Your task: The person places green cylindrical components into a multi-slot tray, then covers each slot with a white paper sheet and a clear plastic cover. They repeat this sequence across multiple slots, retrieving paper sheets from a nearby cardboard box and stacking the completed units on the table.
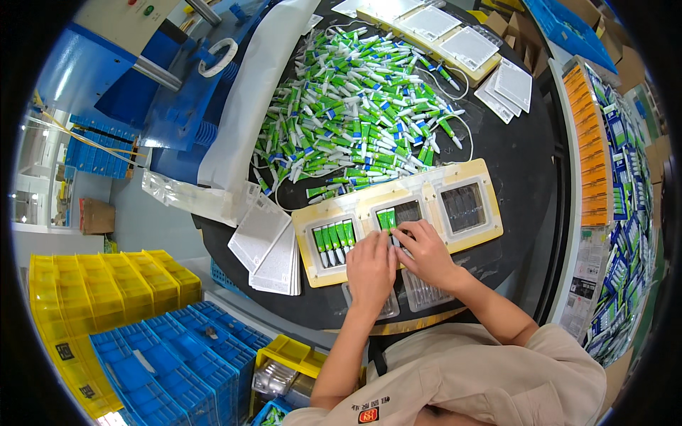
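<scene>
Bending over the middle pocket of a long yellow and white frame: left hand and right hand, close together, fingers curled in with just small gaps. Cannot tell if pinching anything under the fingertips. In that middle pocket, at its left side: two green and white tubes, right by the fingers, with clear plastic next to them. In the left pocket: a neat row of green and white tubes, white ends near. In the right pocket: a clear plastic tray. All on a round black surface. On the far side: a big messy pile of tubes. Farther right, another frame with white cards in it. To the left of the near frame: a stack of white cards. At the near edge, partly under the hands: clear trays. Low on the left: yellow bins, blue crates and a small yellow box with clear plastic things inside.
</scene>
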Tool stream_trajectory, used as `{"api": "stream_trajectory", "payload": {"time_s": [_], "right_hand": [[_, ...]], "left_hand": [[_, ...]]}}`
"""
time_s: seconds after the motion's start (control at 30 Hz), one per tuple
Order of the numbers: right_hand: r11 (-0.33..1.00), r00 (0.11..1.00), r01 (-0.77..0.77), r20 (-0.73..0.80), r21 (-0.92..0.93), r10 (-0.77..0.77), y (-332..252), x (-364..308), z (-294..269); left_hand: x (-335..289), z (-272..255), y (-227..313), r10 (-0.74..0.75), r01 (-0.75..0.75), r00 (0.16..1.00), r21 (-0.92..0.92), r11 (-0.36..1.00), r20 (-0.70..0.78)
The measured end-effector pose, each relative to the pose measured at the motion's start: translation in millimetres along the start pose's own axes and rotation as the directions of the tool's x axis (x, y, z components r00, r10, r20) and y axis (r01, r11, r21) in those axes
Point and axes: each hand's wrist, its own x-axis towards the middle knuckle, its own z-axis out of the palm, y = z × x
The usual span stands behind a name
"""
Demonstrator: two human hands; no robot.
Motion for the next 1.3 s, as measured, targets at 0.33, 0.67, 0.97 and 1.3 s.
{"api": "stream_trajectory", "payload": {"time_s": [0.33, 0.67, 0.97, 1.3], "right_hand": [[0.907, 0.933, -0.359, -0.048, -0.218, 0.358, 101, 125, -9], [0.917, 0.923, -0.338, -0.115, 0.212, 0.367, 97, 81, -44], [0.861, 0.864, -0.37, -0.21, 0.35, 0.457, 53, 13, -77], [0.956, 0.961, 0.258, -0.062, -0.136, -0.268, 44, -2, -31]], "left_hand": [[110, 15, -44, 0.218, -0.224, 0.968, -0.029, 0.974, -0.127], [197, 42, -73, 0.171, -0.175, 0.984, 0.093, 0.98, 0.055], [58, 9, -6, -0.399, 0.25, 0.915, -0.687, 0.682, -0.063], [9, 53, 23, 0.076, -0.186, 0.918, -0.251, 0.95, -0.39]]}}
